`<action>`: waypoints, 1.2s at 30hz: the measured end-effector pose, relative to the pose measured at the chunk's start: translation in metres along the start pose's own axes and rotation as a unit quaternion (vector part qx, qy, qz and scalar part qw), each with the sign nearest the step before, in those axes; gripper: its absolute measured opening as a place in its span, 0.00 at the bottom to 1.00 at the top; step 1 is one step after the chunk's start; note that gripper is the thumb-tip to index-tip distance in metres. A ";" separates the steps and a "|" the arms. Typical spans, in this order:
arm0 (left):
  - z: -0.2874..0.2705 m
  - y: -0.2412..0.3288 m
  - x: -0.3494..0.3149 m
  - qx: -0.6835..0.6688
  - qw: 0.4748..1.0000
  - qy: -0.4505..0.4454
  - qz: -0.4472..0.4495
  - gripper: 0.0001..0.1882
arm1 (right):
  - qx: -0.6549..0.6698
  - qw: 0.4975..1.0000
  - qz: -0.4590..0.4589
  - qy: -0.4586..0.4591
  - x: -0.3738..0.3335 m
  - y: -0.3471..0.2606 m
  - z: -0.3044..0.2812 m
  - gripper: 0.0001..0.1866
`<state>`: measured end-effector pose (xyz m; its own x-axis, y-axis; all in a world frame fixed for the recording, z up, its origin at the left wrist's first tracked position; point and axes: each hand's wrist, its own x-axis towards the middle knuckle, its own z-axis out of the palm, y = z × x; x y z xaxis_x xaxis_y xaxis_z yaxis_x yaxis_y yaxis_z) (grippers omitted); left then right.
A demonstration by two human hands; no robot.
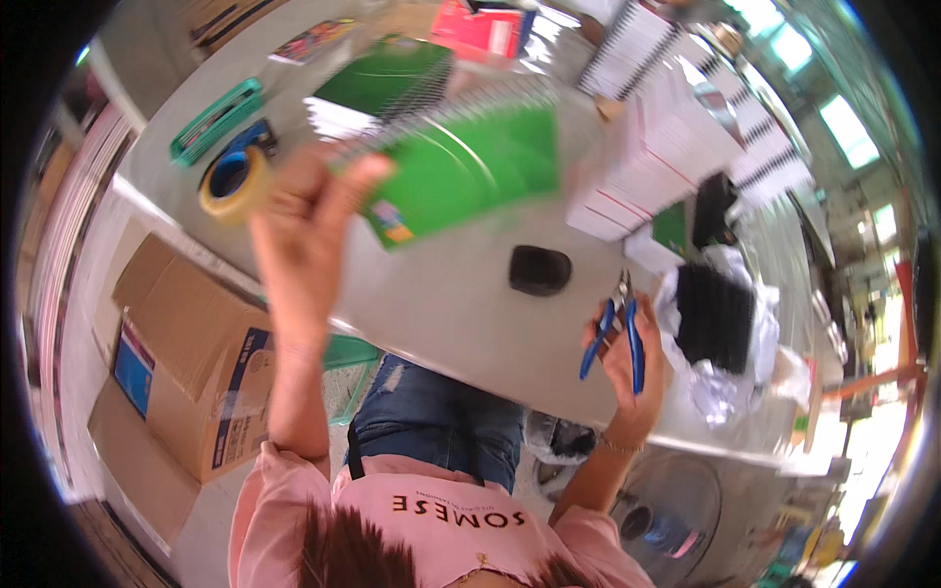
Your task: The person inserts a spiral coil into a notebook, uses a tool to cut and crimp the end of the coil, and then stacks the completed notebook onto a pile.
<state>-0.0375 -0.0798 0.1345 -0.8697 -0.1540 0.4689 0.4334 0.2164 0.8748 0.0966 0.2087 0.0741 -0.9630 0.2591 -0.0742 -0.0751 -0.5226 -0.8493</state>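
Observation:
My left hand (306, 220) is raised over the table's left part, its thumb and fingers pinched on one end of a green spiral notebook (475, 162). The notebook tilts in the air, blurred by motion, its wire binding along the far edge. In my right hand (621, 370), near the table's front edge, lies a pair of wire cutters (635, 355) with blue handles. Their jaws point away from me and the handles are spread. Between my hands a small black rounded object (539, 270) rests on the table. Behind the held notebook lies a stack of green spiral notebooks (387, 73).
At left are a tape dispenser (233, 186) and a teal case (217, 121). Tall stacks of white booklets (657, 162) stand at right, beside a black bundle (714, 318) in white plastic. An open cardboard box (201, 343) sits below the table's left edge. A red item (477, 29) lies far back.

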 end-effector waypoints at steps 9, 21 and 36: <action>0.001 0.009 0.089 -0.116 0.992 0.015 0.045 0.14 | -0.417 0.889 -0.157 0.102 0.010 0.011 -0.023 0.17; -0.002 -0.067 0.125 0.073 0.990 0.068 0.100 0.15 | -0.677 0.659 -0.239 0.226 0.015 0.051 -0.070 0.21; -0.004 -0.088 0.117 0.077 0.997 0.016 0.013 0.19 | -0.621 0.712 -0.280 0.172 0.012 0.031 -0.076 0.14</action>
<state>-0.1763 -0.1209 0.1133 -0.8499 -0.1767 0.4964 0.4117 0.3651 0.8350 0.1022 0.2572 0.0073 -0.7364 0.4391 0.5148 0.0706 0.8065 -0.5870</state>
